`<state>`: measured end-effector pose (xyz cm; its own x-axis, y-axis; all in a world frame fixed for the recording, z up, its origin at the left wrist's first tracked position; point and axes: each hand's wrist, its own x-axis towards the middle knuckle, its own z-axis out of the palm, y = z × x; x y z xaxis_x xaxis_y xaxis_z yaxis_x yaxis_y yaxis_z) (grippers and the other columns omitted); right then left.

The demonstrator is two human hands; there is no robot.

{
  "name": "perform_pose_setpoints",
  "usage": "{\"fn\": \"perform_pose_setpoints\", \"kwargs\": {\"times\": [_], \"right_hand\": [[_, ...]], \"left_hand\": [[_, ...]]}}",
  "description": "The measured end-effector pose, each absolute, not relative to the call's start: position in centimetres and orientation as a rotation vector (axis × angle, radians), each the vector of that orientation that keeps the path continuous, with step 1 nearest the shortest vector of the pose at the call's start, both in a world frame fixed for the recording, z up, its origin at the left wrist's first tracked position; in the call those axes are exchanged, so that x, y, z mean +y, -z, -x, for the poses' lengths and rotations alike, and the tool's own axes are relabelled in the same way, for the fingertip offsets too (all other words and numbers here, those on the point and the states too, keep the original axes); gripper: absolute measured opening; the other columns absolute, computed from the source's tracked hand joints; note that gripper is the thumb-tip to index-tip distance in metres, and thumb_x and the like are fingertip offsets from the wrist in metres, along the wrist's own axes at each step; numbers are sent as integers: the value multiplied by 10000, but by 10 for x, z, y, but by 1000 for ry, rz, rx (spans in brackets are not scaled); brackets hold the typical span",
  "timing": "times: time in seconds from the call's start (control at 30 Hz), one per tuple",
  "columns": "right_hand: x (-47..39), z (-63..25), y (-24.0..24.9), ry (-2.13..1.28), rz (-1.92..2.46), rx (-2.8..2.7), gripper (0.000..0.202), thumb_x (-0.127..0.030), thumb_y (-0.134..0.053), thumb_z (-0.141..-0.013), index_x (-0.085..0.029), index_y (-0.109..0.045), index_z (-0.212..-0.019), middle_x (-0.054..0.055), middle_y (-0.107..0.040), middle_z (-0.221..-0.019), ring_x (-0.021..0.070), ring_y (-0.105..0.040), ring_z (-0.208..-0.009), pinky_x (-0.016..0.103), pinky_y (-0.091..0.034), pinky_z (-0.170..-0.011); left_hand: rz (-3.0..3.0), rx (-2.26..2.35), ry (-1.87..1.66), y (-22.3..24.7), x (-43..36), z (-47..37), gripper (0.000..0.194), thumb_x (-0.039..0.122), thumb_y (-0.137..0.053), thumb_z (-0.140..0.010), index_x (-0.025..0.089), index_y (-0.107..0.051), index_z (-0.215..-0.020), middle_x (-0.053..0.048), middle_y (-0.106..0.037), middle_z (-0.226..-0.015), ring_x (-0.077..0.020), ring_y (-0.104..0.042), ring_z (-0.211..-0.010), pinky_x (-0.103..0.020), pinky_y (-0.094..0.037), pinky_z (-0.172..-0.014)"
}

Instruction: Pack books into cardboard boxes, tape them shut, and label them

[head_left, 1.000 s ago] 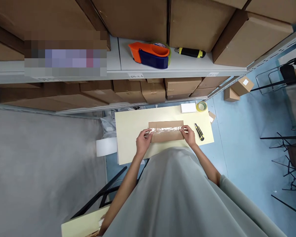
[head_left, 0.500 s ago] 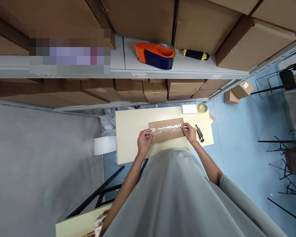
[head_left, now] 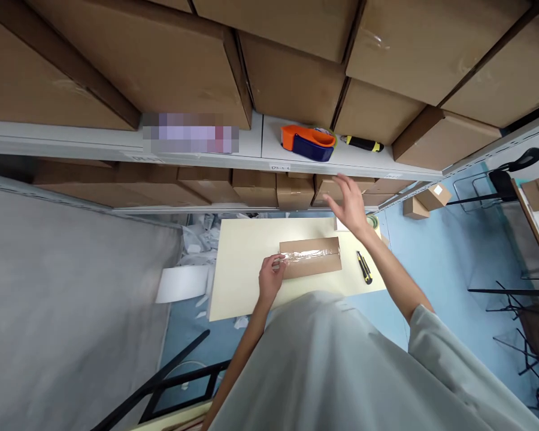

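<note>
Touching with left hand [head_left: 270,281] one taped cardboard box [head_left: 312,264] on one pale table [head_left: 240,269].
Curling fingers at box's left end, pinching or not: impossible to tell; spreading right hand's [head_left: 352,209] fingers in air; having one cutter [head_left: 364,268] at right.

Carton [head_left: 314,267] on table [head_left: 242,287], knife [head_left: 364,267] to its right, tape dispenser [head_left: 309,145] on shelf [head_left: 353,158] behind

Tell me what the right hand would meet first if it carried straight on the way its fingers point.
Likely the front edge of the upper shelf, with the orange-and-blue tape dispenser just beyond. The right hand's height is unclear, so it might pass under.
</note>
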<state>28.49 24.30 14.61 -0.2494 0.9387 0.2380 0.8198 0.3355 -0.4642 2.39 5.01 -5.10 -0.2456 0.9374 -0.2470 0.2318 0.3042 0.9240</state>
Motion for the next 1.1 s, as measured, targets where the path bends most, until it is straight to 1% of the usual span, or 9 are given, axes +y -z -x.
{"fn": "perform_pose_setpoints", "kwargs": {"times": [0.17, 0.3, 0.43, 0.63, 0.77, 0.83, 0.9, 1.0, 1.1], "right_hand": [[339, -245, -183, -157, 1425, -2295, 757, -719, -395, -1133, -169, -431, -1652, 237, -487, -1670, 441, -419, -1608, 729, -333, -1322], [386, -224, -178, -132, 1544, -2387, 794, -707, -468, -1121, -53, -456, -1569, 313, -530, -1590, 480, -443, -1580, 771, -305, -1302], [403, -215, -168, -145, 1589, -2399, 743, -654, -538, -1114, -21, -481, -1500, 338, -567, -1546, 470, -491, -1551, 774, -280, -1309], [409, -220, -173, -201, 1670, -2451, 643, -605, -638, -1078, -58, -554, -1406, 309, -642, -1475, 459, -604, -1445, 719, -397, -1264], [378, -233, -196, -251, 1560, -2493, 668, -661, -647, -1057, -86, -582, -1392, 274, -666, -1457, 480, -617, -1419, 663, -507, -1162], [347, -244, -213, -388, 1438, -2543, 709, -716, -637, -1040, -95, -605, -1382, 236, -691, -1418, 479, -647, -1371, 601, -563, -1081], [310, -257, -228, -679, 1355, -2584, 722, -760, -668, -999, -124, -657, -1341, 145, -746, -1282, 422, -712, -1250, 499, -595, -1003], [257, -275, -234, -1433, 1252, -2546, 679, -782, -755, -916, -139, -740, -1136, 68, -785, -1009, 275, -746, -956, 345, -593, -831], [219, -286, -208, -2088, 1200, -2322, 642, -773, -824, -851, -147, -753, -976, 58, -783, -874, 194, -699, -786, 294, -561, -727]], "left_hand": [[-1027, 1685, -1035, 50, 49, -27, 411, 637, -708, -913, 253, -760, -1051, -122, -735, -1222, -265, -778, -1004, -423, -683, -867], [-1042, 1670, -1063, 52, 49, -27, 417, 640, -707, -914, 249, -753, -1050, -120, -726, -1195, -267, -783, -994, -431, -690, -876], [-1063, 1665, -1087, 55, 50, -28, 408, 627, -698, -922, 243, -749, -1051, -113, -723, -1169, -263, -785, -993, -456, -679, -949], [-1014, 1675, -1090, 54, 50, -30, 372, 582, -720, -912, 237, -763, -1043, -124, -719, -1175, -260, -773, -967, -441, -685, -889], [-1017, 1673, -1065, 51, 49, -30, 319, 526, -724, -923, 236, -758, -1050, -120, -714, -1187, -259, -775, -978, -411, -685, -844], [-1041, 1668, -1061, 50, 49, -31, 269, 476, -718, -931, 241, -753, -1057, -115, -717, -1202, -257, -776, -984, -411, -678, -864], [-1077, 1678, -1055, 48, 48, -31, 217, 423, -712, -941, 247, -747, -1062, -105, -720, -1204, -253, -775, -986, -414, -668, -904], [-1160, 1727, -1010, 43, 48, -33, 168, 354, -704, -956, 257, -739, -1089, -89, -714, -1202, -244, -765, -981, -417, -643, -957], [-1246, 1769, -967, 40, 45, -37, 186, 309, -691, -974, 263, -727, -1151, -85, -697, -1218, -243, -746, -988, -404, -620, -959]]}}
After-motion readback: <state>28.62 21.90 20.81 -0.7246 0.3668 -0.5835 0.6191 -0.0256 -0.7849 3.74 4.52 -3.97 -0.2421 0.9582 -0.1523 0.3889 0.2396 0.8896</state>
